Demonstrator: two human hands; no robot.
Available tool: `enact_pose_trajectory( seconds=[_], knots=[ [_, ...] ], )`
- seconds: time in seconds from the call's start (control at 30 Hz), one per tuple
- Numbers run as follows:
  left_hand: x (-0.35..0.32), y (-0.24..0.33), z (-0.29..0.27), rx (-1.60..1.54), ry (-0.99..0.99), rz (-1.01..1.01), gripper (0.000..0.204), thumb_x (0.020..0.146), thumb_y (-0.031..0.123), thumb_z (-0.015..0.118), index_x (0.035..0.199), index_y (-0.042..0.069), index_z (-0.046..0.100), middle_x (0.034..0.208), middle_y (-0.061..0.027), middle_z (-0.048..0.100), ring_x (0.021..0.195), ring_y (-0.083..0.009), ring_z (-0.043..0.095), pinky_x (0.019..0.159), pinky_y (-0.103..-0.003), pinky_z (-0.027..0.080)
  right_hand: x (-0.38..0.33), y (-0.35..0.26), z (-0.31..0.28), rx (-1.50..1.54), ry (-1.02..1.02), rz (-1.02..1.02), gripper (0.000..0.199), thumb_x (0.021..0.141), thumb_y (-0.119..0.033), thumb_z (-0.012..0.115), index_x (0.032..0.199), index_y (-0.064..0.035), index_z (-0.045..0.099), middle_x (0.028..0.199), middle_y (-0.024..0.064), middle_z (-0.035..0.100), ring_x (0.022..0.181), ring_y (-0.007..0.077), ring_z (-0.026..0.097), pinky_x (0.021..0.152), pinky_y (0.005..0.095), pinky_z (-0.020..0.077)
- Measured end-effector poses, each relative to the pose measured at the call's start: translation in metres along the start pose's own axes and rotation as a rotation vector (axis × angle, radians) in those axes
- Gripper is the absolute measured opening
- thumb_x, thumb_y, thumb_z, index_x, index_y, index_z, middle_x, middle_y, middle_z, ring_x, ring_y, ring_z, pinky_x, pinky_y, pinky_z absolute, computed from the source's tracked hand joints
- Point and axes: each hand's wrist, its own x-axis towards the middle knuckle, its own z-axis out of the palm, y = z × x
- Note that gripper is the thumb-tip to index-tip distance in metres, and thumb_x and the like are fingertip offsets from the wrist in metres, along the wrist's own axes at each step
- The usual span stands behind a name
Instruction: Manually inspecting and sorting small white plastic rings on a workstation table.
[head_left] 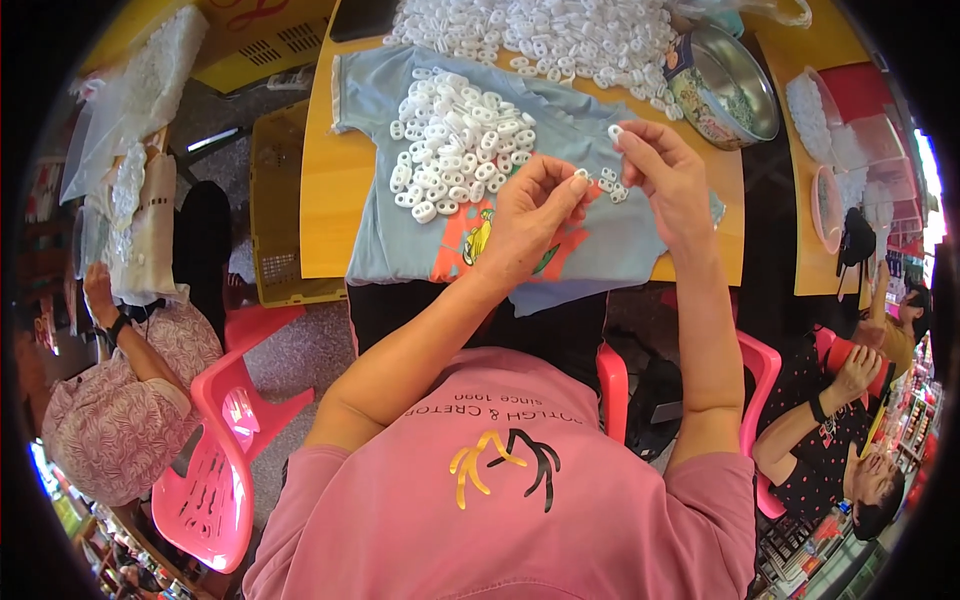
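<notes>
My left hand point(538, 208) is closed in a pinch over the cloth, a small white plastic piece point(582, 174) between thumb and fingertips. Higher and to the right, my right hand point(668, 170) pinches another white oval piece point(615, 131) by its end. Between the two hands lies a small cluster of white pieces point(612, 187). Left of them is a large heap of white two-holed oval pieces point(462, 135). All of this rests on a blue-grey T-shirt point(385, 235) with an orange print, spread over the table.
At the table's far side is a bigger pile of white pieces point(560, 35). A metal bowl point(765, 95) stands at the back right of the yellow table point(325, 215). A yellow crate point(272, 190) is on the left. People sit to both sides, near pink chairs point(225, 500).
</notes>
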Motion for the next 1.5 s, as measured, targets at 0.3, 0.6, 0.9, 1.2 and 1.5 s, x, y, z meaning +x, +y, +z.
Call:
enact_pose_trajectory(
  seconds=[0.3, 0.6, 0.9, 1.2, 1.5],
  knots=[
    [0.004, -0.002, -0.002, -0.023, -0.053, 0.079, 0.015, 0.092, 0.015, 0.062, 0.094, 0.002, 0.056, 0.085, -0.0042, 0.064, 0.071, -0.0069, 0.056, 0.064, -0.022, 0.047, -0.038, 0.013, 0.020, 0.254, 0.043, 0.026, 0.019, 0.091, -0.009, 0.064, 0.106, 0.0012, 0.063, 0.088, 0.0043, 0.065, 0.065, 0.0069, 0.055, 0.061, 0.0238, 0.0472],
    [0.002, -0.004, -0.001, 0.035, -0.036, 0.089, 0.016, 0.092, 0.016, 0.062, 0.093, 0.001, 0.056, 0.081, -0.0039, 0.064, 0.069, -0.0066, 0.056, 0.062, -0.022, 0.047, -0.042, 0.012, 0.024, 0.204, 0.066, -0.008, 0.019, 0.091, -0.010, 0.064, 0.107, 0.0017, 0.063, 0.089, 0.0045, 0.065, 0.066, 0.0069, 0.055, 0.059, 0.0239, 0.0478],
    [0.003, -0.001, 0.002, 0.022, -0.040, 0.081, 0.016, 0.092, 0.016, 0.063, 0.091, 0.001, 0.056, 0.081, -0.0040, 0.064, 0.068, -0.0067, 0.056, 0.061, -0.022, 0.047, -0.039, 0.013, 0.020, 0.213, 0.097, -0.008, 0.022, 0.088, -0.011, 0.067, 0.104, 0.0035, 0.063, 0.088, 0.0078, 0.067, 0.063, 0.0076, 0.056, 0.058, 0.0225, 0.0495],
    [0.003, 0.000, 0.003, 0.074, -0.027, 0.092, 0.016, 0.091, 0.016, 0.063, 0.090, 0.001, 0.056, 0.079, -0.0034, 0.063, 0.068, -0.0062, 0.056, 0.061, -0.022, 0.047, -0.044, 0.008, 0.023, -0.066, 0.092, -0.137, 0.020, 0.091, -0.009, 0.064, 0.107, 0.0024, 0.063, 0.090, 0.0060, 0.065, 0.067, 0.0087, 0.055, 0.063, 0.0219, 0.0462],
    [0.002, 0.001, 0.004, 0.128, -0.014, 0.060, 0.018, 0.091, 0.019, 0.063, 0.090, 0.002, 0.056, 0.077, -0.0019, 0.062, 0.068, -0.0054, 0.055, 0.060, -0.021, 0.047, -0.045, 0.009, 0.023, -0.192, 0.106, -0.245, 0.019, 0.090, -0.006, 0.064, 0.107, 0.0026, 0.062, 0.093, 0.0057, 0.065, 0.070, 0.0085, 0.055, 0.064, 0.0204, 0.0452]
  ],
)
